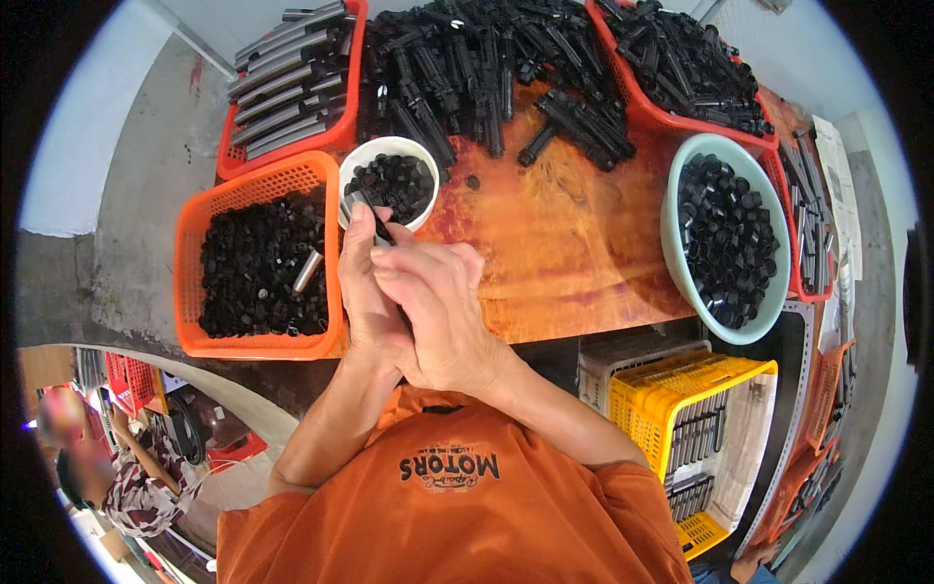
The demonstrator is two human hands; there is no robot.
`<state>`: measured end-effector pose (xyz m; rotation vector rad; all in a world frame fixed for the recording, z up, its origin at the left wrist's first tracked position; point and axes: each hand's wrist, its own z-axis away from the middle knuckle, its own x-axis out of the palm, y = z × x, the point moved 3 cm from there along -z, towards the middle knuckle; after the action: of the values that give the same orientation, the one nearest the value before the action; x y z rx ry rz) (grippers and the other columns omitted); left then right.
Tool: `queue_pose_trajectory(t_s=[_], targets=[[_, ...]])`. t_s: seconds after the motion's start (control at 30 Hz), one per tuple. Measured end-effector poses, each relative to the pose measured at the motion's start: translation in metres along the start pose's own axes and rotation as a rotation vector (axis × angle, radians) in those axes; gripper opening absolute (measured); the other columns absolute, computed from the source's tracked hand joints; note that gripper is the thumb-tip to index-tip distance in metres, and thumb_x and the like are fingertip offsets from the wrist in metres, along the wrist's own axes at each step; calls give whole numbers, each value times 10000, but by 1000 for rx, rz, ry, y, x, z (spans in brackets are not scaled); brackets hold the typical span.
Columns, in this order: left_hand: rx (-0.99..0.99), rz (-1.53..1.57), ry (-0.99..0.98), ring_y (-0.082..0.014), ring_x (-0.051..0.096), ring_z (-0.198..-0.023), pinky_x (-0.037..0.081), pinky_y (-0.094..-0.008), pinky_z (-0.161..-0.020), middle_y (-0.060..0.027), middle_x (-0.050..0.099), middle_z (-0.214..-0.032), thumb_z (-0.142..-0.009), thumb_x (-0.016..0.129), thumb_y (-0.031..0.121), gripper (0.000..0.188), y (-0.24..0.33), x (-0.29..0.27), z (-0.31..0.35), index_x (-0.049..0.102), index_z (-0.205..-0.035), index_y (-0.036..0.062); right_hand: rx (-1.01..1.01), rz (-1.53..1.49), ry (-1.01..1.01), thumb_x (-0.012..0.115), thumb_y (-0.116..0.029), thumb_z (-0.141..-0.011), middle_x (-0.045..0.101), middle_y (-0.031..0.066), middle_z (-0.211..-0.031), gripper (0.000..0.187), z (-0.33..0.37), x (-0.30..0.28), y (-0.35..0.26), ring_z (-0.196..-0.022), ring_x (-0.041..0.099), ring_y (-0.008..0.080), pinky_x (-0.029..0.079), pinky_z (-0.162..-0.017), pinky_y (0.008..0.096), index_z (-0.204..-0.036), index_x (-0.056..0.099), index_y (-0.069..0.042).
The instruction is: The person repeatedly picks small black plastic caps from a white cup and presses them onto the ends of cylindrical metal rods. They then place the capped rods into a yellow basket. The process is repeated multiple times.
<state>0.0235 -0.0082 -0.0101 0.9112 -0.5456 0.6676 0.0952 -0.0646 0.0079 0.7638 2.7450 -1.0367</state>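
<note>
My left hand (pixel 364 307) is wrapped round a short grey metal tube (pixel 355 201), whose end shows beside the thumb. A black part shows between the fingers by the tube; its kind is hidden. My right hand (pixel 443 311) is closed and pressed against the left palm, its fingers bent over the tube's lower end. Both hands are just in front of a white bowl (pixel 431 198) of small black caps (pixel 394 185). Left of them stands an orange basket (pixel 185 282) full of small black pieces, with a short silver tube (pixel 307 272) lying on top.
Behind is a red basket (pixel 358 78) of silver tubes, beside a heap of black plastic parts (pixel 467 68). A pale green basin (pixel 674 253) of black rings stands right on the wooden table (pixel 555 253). Below it sits a yellow crate (pixel 681 404). A person (pixel 136 477) works at lower left.
</note>
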Motion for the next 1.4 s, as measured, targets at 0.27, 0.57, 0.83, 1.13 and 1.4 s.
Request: queue_pose_trajectory(t_s=[0.27,0.57,0.83,1.13,1.4], targets=[[50,-49,-321,-142,401,-492,322,-250,-445,-34,448,-649,-977,419,498,438,12,3,-5,576,-1011,91,30,15,-49,778,-476,-701,514,165,-1203,722,40,-29,25,-1039,510,326,369,-893,472,-1187,488,-29],[67,-28,-519,-145,412,-457,328,-254,-399,-37,440,-610,-989,294,561,589,15,2,-8,583,-1081,56,163,52,-239,819,-407,-676,541,162,-1050,657,61,-28,17,-913,526,331,412,-799,437,-1096,485,-27],[96,0,-255,-173,446,-549,371,-270,-498,-47,472,-673,-973,451,477,411,18,-2,-18,568,-945,83,144,97,-242,798,-326,-721,555,113,-873,499,56,-27,18,-754,538,300,407,-680,399,-1009,511,-37],[4,-44,-123,-190,546,-600,447,-299,-517,-29,546,-742,-942,543,452,330,8,-12,-25,494,-858,137,174,195,-261,742,-307,-787,528,115,-758,379,47,-26,23,-649,528,292,405,-599,386,-915,531,-19],[206,-197,-154,-194,585,-663,505,-355,-611,-48,580,-796,-977,469,438,323,7,-26,-31,491,-963,116,402,96,-179,544,-290,-956,512,116,-681,313,63,-37,31,-574,509,278,410,-562,384,-920,530,21]])
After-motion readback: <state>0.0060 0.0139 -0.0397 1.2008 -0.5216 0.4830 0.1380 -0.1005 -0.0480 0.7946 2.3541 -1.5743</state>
